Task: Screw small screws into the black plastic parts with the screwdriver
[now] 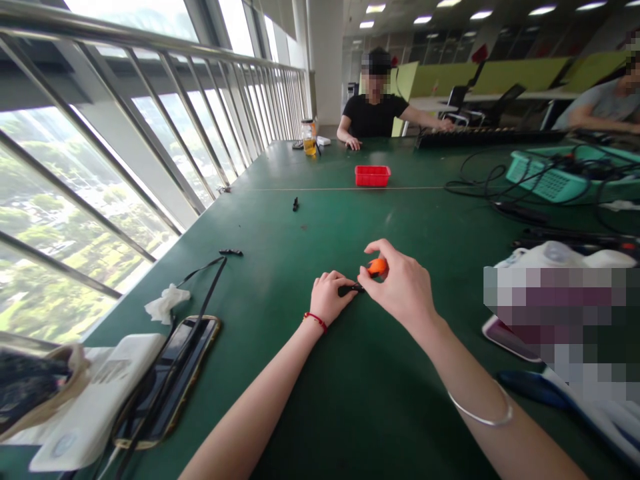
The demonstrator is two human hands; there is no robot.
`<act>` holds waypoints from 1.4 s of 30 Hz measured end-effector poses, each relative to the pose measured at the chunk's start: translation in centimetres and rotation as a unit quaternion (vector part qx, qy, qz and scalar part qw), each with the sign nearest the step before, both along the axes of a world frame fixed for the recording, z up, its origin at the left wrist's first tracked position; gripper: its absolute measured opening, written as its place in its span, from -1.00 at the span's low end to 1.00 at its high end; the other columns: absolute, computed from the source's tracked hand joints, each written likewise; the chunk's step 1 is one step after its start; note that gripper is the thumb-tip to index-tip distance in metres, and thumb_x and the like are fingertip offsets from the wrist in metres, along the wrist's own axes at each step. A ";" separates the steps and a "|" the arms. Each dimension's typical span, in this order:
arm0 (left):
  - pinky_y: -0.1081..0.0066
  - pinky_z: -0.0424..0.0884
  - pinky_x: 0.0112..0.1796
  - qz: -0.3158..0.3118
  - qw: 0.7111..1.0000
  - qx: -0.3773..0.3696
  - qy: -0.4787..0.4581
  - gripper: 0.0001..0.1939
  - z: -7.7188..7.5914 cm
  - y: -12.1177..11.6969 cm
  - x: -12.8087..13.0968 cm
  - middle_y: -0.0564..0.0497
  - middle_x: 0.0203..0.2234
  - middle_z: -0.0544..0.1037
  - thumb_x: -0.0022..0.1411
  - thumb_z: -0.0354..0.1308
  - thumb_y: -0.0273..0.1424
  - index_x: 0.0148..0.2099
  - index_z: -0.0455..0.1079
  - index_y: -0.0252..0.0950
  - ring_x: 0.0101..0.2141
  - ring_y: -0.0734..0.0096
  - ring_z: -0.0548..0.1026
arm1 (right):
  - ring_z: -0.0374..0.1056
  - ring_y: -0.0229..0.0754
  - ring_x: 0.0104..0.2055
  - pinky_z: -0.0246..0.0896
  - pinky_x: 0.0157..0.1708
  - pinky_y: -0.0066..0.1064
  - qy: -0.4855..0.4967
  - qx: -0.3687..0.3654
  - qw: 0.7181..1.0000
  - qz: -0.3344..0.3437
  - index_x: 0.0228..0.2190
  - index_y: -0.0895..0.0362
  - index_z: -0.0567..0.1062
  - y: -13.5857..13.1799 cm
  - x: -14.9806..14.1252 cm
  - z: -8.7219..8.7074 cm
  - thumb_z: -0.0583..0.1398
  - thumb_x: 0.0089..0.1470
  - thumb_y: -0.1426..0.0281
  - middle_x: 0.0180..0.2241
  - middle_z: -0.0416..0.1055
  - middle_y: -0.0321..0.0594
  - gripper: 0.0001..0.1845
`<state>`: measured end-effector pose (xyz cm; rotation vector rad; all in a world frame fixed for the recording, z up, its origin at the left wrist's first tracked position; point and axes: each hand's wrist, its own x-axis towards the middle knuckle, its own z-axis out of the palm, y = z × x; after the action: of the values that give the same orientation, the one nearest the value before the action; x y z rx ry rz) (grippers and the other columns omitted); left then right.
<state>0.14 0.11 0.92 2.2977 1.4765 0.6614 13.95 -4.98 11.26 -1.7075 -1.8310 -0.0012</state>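
Black piece (351,289) in my left hand (331,297), orange piece (379,267) in my right hand (406,283)

My left thumb and fingers are pinched narrow around the black piece, which is dark, slim and blunt at its left end. My right hand makes an open curl, with the index finger arched high and the thumb reaching in; the smooth, rounded orange piece sits inside that curl. Exactly which right fingers bear on it I cannot tell.

The black piece lies low over the table (280,347), between my left fingers and the tip of my right thumb. Its long axis runs nearly sideways across me, one end to the left, the other toward my right thumb. The orange piece is just beyond it, a little to the right; its stubby shape gives no clear direction.

A red cord bracelet (316,321) rings my left wrist, and a thin, shiny bangle (483,412) circles my right forearm. Farther out on the smooth green table, a glossy phone (193,373) lies beside a white power bank (100,403) at left. Ahead is a shallow red box (373,176); off to the right, a slotted teal basket (543,175) holds tangled black cables.
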 end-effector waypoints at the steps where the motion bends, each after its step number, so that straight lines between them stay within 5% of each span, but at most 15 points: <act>1: 0.29 0.23 -0.18 0.000 1.000 0.000 0.001 -0.81 0.0 0.0 0.0 0.04 -0.29 0.48 0.13 0.14 -0.26 -0.21 0.50 -0.14 -0.21 0.30 0.35 | 0.31 -0.22 -0.48 -0.01 -0.56 -0.48 0.002 -0.018 1.000 0.004 -0.32 0.04 0.42 0.0 0.1 0.0 0.11 -0.03 0.27 -0.50 0.43 -0.32 -0.79; 5: 0.29 0.23 -0.20 0.001 1.000 0.000 0.002 -0.82 0.2 -0.1 0.0 0.05 -0.29 0.49 0.14 0.14 -0.27 -0.22 0.50 -0.15 -0.22 0.30 0.35 | 0.28 -0.23 -0.53 -0.02 -0.58 -0.46 0.039 -0.104 0.993 0.042 -0.55 0.04 0.46 -0.1 1.4 0.7 0.08 -0.02 0.26 -0.58 0.41 -0.33 -0.79; 9: 0.29 0.23 -0.18 0.001 1.000 -0.009 -0.002 -0.85 0.5 -0.2 0.0 0.05 -0.28 0.49 0.12 0.16 -0.31 -0.23 0.49 -0.13 -0.21 0.30 0.36 | 0.27 -0.25 -0.54 0.04 -0.53 -0.46 0.137 -0.042 0.990 0.009 -0.53 0.10 0.49 0.0 3.7 0.4 0.06 0.03 0.25 -0.57 0.41 -0.28 -0.72; 12: 0.28 0.23 -0.17 0.004 1.000 -0.007 -0.010 -0.87 0.6 -0.3 0.1 0.06 -0.28 0.49 0.11 0.16 -0.33 -0.26 0.49 -0.14 -0.20 0.29 0.37 | 0.28 -0.25 -0.49 0.07 -0.52 -0.47 0.155 0.017 0.987 -0.046 -0.32 0.11 0.53 0.5 4.7 -2.4 0.01 0.12 0.20 -0.47 0.42 -0.24 -0.63; 15: 0.29 0.23 -0.19 0.007 1.000 -0.004 -0.015 -0.86 0.7 -0.4 0.1 0.07 -0.30 0.50 0.09 0.17 -0.35 -0.25 0.47 -0.14 -0.20 0.29 0.37 | 0.24 -0.28 -0.50 0.03 -0.58 -0.49 0.069 -0.029 0.997 -0.006 -0.05 0.00 0.46 1.2 4.8 -6.6 -0.04 0.17 0.23 -0.42 0.33 -0.24 -0.58; 20: 0.30 0.22 -0.21 -0.006 1.000 0.009 -0.021 -0.82 0.7 -0.4 0.1 0.08 -0.31 0.50 0.13 0.14 -0.26 -0.21 0.47 -0.13 -0.22 0.31 0.38 | 0.24 -0.23 -0.40 0.14 -0.48 -0.44 -0.045 -0.050 0.998 0.020 0.00 -0.07 0.43 1.7 4.3 -10.3 0.01 0.13 0.36 -0.36 0.23 -0.20 -0.58; 25: 0.30 0.24 -0.19 -0.025 1.000 -0.003 -0.017 -0.84 0.7 -0.3 0.1 0.06 -0.29 0.51 0.17 0.11 -0.30 -0.24 0.49 -0.14 -0.22 0.33 0.38 | 0.25 -0.09 -0.18 0.23 -0.19 -0.24 -0.012 0.000 0.996 0.092 -0.18 0.02 0.53 1.4 3.9 -10.4 0.15 -0.01 0.38 -0.21 0.26 -0.11 -0.69; 42: 0.40 0.37 -0.17 -0.078 0.989 -0.059 -0.108 -0.88 1.1 0.3 -0.1 0.06 -0.36 0.57 0.10 0.19 -0.34 -0.32 0.54 -0.20 -0.30 0.40 0.47 | 0.23 -0.11 -0.15 0.19 -0.15 -0.24 0.024 -0.027 0.988 0.150 -0.34 0.06 0.52 1.7 3.9 -10.4 0.16 0.05 0.37 -0.24 0.34 -0.16 -0.87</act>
<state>0.05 0.45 2.05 2.1480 1.1918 0.7310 17.87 -3.29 0.89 -1.4377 -2.0495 0.2146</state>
